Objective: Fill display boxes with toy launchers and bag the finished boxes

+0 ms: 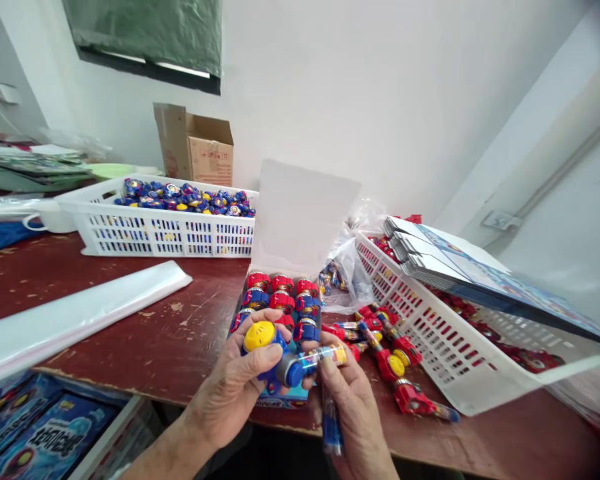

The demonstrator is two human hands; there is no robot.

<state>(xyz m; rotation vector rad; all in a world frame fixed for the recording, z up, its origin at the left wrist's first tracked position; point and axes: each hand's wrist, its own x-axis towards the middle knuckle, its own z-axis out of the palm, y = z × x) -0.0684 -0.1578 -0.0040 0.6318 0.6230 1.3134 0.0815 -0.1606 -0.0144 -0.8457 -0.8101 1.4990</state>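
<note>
Between the fingers of my left hand [233,380] is a blue toy [275,350] with a yellow round part. My right hand [353,407] pinches a clear tube [323,358] with a blue cap, its capped end against the blue toy. More blue tubes [332,427] are held lower in the same hand. Just behind both hands stands an open display box [300,220] with its white lid raised. Red and blue toys [283,301] sit in rows inside it; my hands hide its front part.
Loose red toys with tubes [395,363] lie right of the box. A white basket [425,333] bears flat cartons [460,267]. Behind left, another basket [170,233] holds blue toys. A plastic roll [85,310] and plastic bag [353,280] lie on the red table [190,340].
</note>
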